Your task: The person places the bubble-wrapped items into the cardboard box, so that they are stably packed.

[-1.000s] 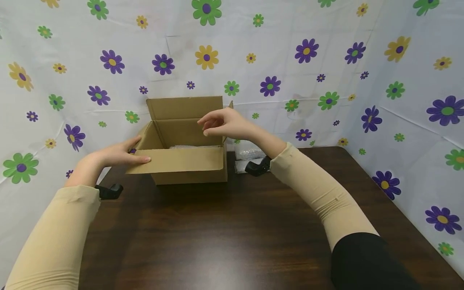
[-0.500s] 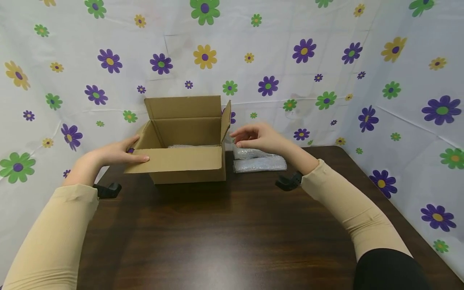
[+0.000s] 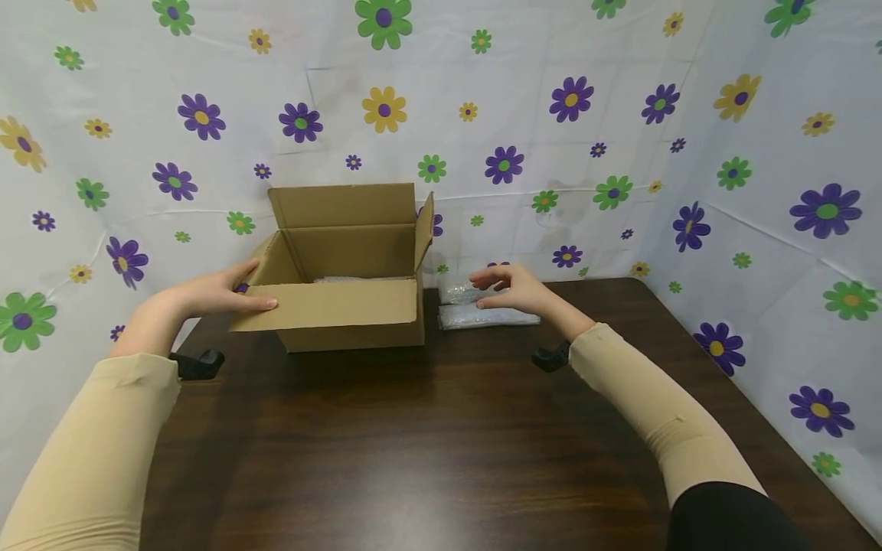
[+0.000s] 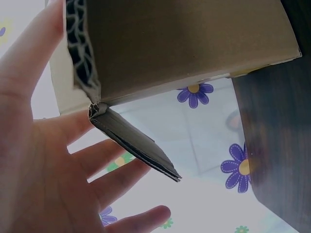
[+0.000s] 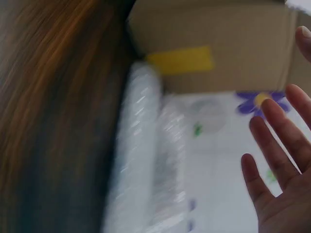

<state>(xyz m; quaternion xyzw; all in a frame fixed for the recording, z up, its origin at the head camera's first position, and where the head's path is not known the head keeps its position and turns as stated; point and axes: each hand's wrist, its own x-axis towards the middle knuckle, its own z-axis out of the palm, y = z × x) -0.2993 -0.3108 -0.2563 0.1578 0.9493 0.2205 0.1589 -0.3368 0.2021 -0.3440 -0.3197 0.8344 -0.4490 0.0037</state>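
Left hand: at the corner of the box nearest to it; this left hand [image 3: 210, 297] grips the cardboard there, thumb laid over the front flap [image 3: 338, 304], other fingers spread along the outside. In the left wrist view some fingertips pass behind a slanting flap [image 4: 138, 143].
Right hand: holds nothing; the right hand [image 3: 520, 292] hangs above the wrapped packs, thumb and fingers apart and loosely bent. Whether any fingertip touches the wrap, I cannot tell.
Hands together or apart: well apart, with most of the box between them.
Cardboard box: the cardboard box [image 3: 358, 337] sits upright between the hands, in the left one's grip, top uncovered. Its back flap [image 3: 344, 205] stands up beyond the left hand; the right flap [image 3: 425, 229] rises on the side toward the right hand.
Inside the box: a sliver of clear wrapping [image 3: 338, 278] shows past the front flap; what it covers is hidden.
Wrapped packs: a nearer bubble-wrap pack [image 3: 475, 316] lies below the right hand; a farther bubble-wrap pack [image 3: 455, 294] lies just behind it, partly hidden by the fingers.
Yellow strip: a yellow strip [image 5: 182, 59], blurred, on the box wall facing the right hand.
Worktop: dark wood-look worktop [image 3: 413, 436] under both hands.
Backdrop: white flowered cloth [image 3: 530, 46] beyond both hands.
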